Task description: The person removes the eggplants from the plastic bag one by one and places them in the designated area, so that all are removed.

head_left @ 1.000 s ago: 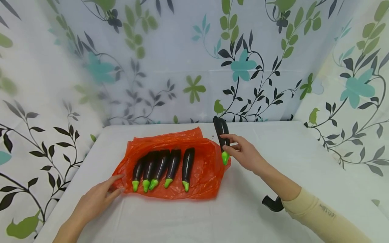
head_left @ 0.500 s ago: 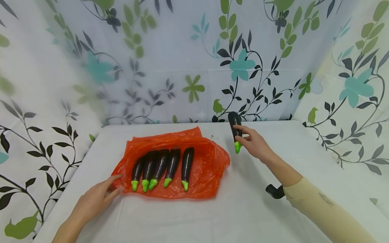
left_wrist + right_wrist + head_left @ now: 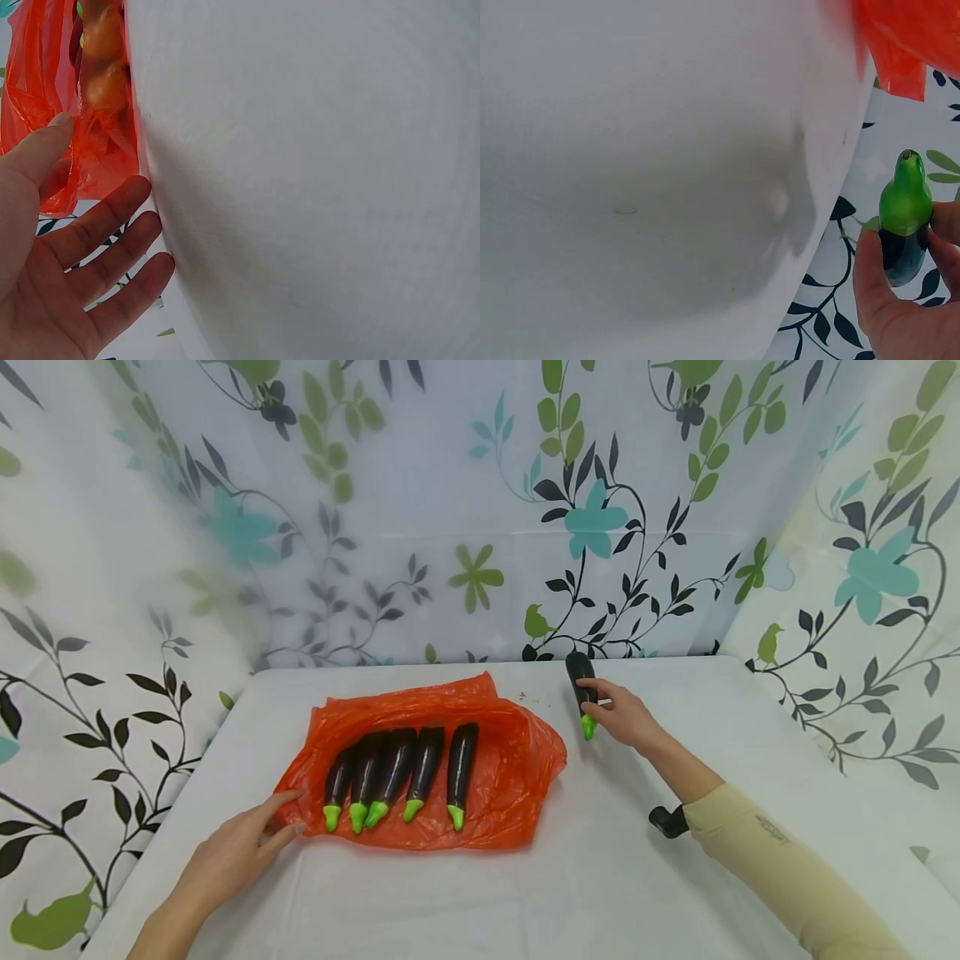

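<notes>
A dark purple eggplant (image 3: 581,677) with a bright green stem end is pinched between the thumb and fingers of my right hand (image 3: 626,716), to the right of the bag. In the right wrist view its green cap (image 3: 906,196) faces the camera. Several more eggplants (image 3: 395,768) lie side by side on an orange-red plastic bag (image 3: 510,810), green ends toward me. My left hand (image 3: 238,852) rests at the bag's left edge, its thumb and a finger touching the plastic. In the left wrist view the other fingers (image 3: 124,296) are spread and fairly straight.
The bag lies on a white-covered table (image 3: 465,902). A curved black object (image 3: 667,821) shows beside the right sleeve, mostly hidden. Leaf-patterned curtains (image 3: 420,527) stand behind the table and at both sides.
My right hand has carried the eggplant rightward, off the bag's right edge, and then lowered it slightly. The left hand and the other eggplants have stayed in place.
</notes>
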